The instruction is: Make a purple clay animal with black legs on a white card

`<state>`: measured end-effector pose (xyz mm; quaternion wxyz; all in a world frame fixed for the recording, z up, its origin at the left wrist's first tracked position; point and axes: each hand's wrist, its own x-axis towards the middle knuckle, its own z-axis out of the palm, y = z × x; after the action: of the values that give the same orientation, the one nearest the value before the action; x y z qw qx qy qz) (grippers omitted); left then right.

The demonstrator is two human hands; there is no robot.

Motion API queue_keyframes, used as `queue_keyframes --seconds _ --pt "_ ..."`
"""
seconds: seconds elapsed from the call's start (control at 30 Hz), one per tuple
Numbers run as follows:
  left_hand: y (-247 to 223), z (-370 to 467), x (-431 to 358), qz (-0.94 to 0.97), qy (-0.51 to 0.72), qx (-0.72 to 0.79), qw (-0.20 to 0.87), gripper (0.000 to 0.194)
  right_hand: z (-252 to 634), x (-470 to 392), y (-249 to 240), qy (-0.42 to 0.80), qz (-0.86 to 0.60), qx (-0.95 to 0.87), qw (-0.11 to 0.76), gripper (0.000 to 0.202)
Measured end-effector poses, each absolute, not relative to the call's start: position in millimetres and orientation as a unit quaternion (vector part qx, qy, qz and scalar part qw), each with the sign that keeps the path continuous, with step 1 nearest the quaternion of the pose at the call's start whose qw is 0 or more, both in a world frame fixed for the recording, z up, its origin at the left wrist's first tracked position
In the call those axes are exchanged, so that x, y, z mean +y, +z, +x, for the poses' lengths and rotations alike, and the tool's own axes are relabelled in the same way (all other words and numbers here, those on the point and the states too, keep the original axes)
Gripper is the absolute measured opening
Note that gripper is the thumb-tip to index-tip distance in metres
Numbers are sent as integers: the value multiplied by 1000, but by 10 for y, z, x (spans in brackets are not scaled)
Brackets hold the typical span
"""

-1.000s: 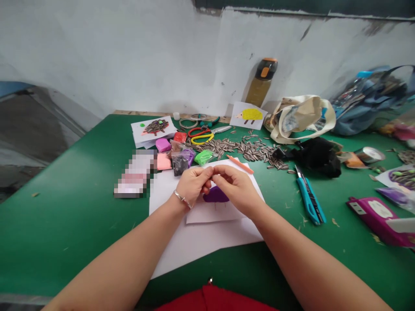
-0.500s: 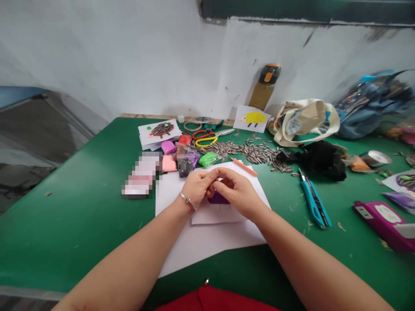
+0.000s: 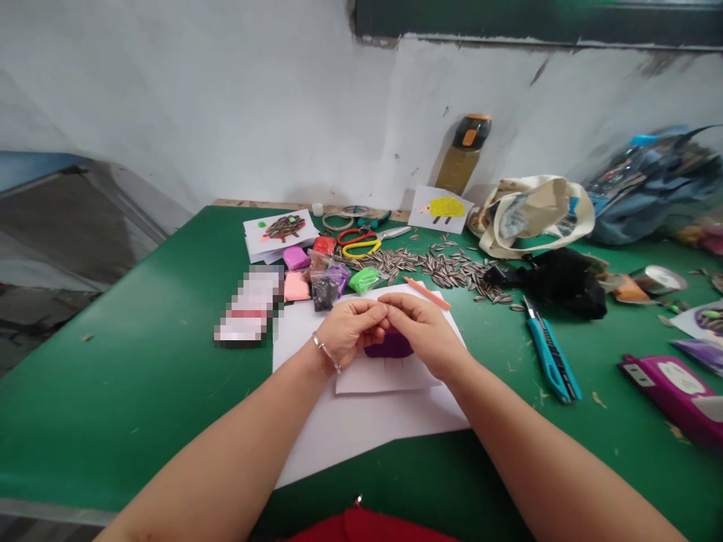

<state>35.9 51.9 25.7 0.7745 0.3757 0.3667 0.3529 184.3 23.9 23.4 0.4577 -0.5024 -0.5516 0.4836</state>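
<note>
grip shifted, more purple patch (image 3: 389, 346) showing than a moment ago | left hand (image 3: 351, 329), right hand (image 3: 422, 329): pinched narrow, tips meeting, can't tell contents | patch on white sheet (image 3: 361, 382), partly under hands | fingertip work apparently ongoing

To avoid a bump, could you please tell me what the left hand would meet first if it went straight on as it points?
Probably the right hand, which faces the left hand closely; whether they touch is hard to tell.
</note>
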Motion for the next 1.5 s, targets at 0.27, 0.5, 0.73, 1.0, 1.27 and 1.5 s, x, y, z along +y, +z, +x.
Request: queue_keyframes --seconds 0.27,0.5,0.73,1.0,1.27,1.5 --pt "240 403 482 394 346 388 758 52 1832 180 308 328 -515 -662 435 21" --pt "256 385 480 319 326 353 817 40 1885 186 277 188 -524 -722 410 24" --pt "243 359 509 343 333 384 790 39 1857 186 310 334 -521 -665 417 17" --pt "273 374 498 363 323 407 774 46 1912 220 308 300 -531 -687 395 22" --pt "290 369 508 345 324 433 767 51 1952 258 318 257 -563 -671 408 41" --pt "287 381 497 345 332 427 767 50 1930 211 335 299 -555 -657 413 14"
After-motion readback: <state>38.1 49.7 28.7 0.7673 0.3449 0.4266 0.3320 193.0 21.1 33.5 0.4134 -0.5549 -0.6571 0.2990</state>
